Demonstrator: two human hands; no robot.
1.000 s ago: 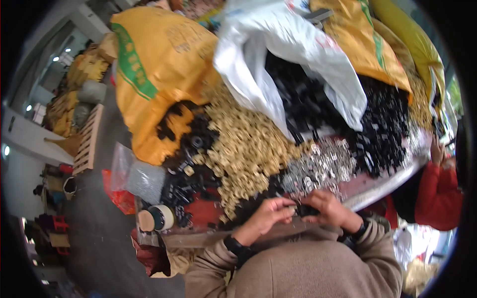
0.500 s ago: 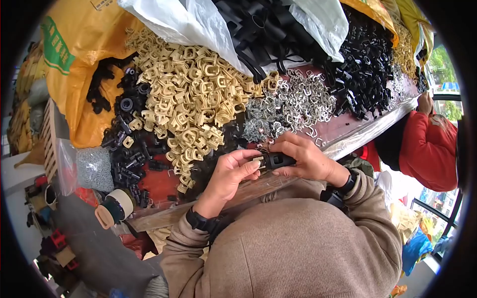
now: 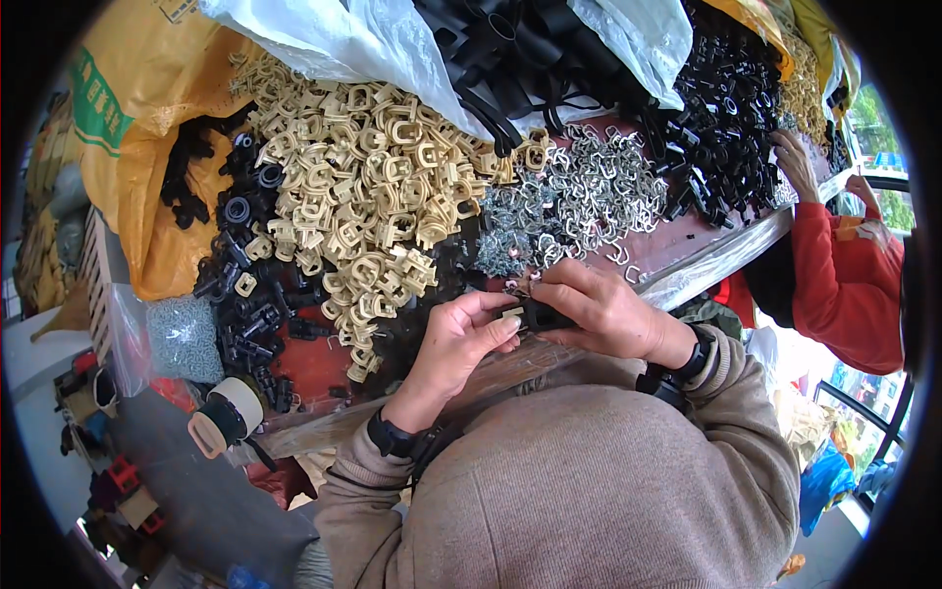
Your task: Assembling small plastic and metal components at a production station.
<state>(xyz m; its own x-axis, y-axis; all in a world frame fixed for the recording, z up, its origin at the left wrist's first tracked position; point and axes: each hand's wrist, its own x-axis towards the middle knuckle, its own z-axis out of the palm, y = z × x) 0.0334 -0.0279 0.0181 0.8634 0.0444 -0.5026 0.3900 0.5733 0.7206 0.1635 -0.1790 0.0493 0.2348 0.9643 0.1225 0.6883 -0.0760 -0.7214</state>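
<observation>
Both my hands meet over the table's near edge around one black plastic part (image 3: pixel 544 316), which looks like a short tube or housing. My left hand (image 3: pixel 461 344) pinches its left end, thumb over a small cream plastic piece (image 3: pixel 514 312) set against it. From the other side my right hand (image 3: pixel 606 316) wraps the black part, fingers curled over its top. Just beyond my fingers lie a heap of cream plastic clips (image 3: pixel 363 187) and a pile of bent metal wire clips (image 3: pixel 599 191). Small grey metal pieces, perhaps springs (image 3: pixel 502 253), sit close to my fingertips.
Black plastic parts (image 3: pixel 250 324) are scattered at left, by a bag of small grey pieces (image 3: pixel 184 339) and a tape roll (image 3: pixel 228 414) at the edge. A bag of black tubes (image 3: pixel 520 49) stands behind. At right, a person in red (image 3: pixel 844 285) reaches to a black heap (image 3: pixel 716 118).
My hands stay nearly in place on the black part, which seems turned slightly. The person in red has stretched a hand out to the black heap. The view has shifted a little.
</observation>
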